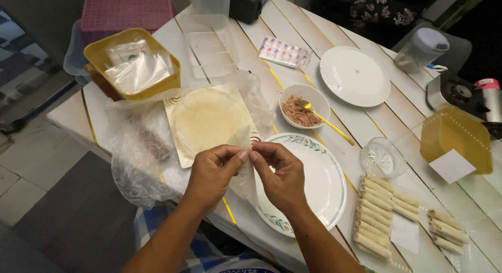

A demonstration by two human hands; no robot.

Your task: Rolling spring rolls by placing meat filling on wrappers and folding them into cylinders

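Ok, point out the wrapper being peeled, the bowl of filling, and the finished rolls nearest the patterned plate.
wrapper sheet [246, 171], head view, on the thin sheet hanging below the fingertips.
bowl of filling [304, 90], head view, on the white far rim.
finished rolls [374, 216], head view, mid-stack of the left row.

A single head-worn camera looks steeply down and forward over the white plank table [293, 37], which runs diagonally through the frame. The floral-rimmed plate [327, 192] sits close below the lens, near bottom centre. Beyond that plate the view reaches the table's far end; left of it, floor tiles [31, 168] show.
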